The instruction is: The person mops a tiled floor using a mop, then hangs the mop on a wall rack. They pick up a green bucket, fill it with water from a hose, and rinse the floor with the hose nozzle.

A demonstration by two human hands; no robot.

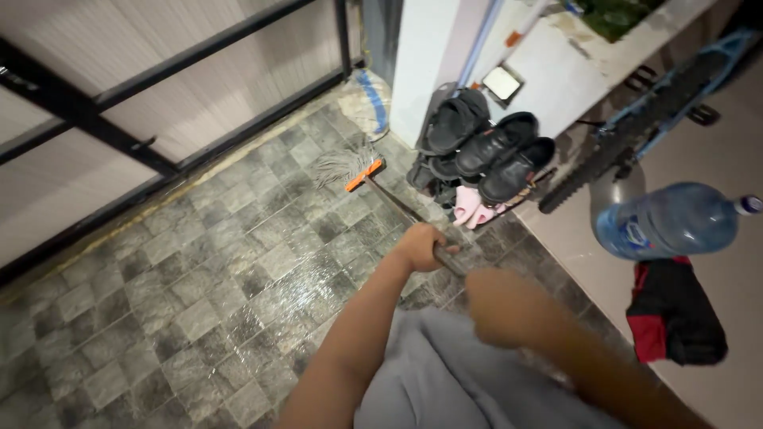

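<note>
Gripping the mop handle (405,210), the left hand (421,246) is closed around it, the mop head (346,163) lying beyond on wet grey tiles (199,270). Nearer, the blurred right hand (505,306) looks fisted at the handle's end; black shoes (493,147) sit ahead.

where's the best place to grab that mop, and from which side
Grip the mop on its dark handle, not the stringy head lying on the wet tiles. The handle is a thin straight pole slanting up toward the person, so close around it from above at the near end. The left hand already wraps it there; the right hand sits nearer, blurred.
</note>
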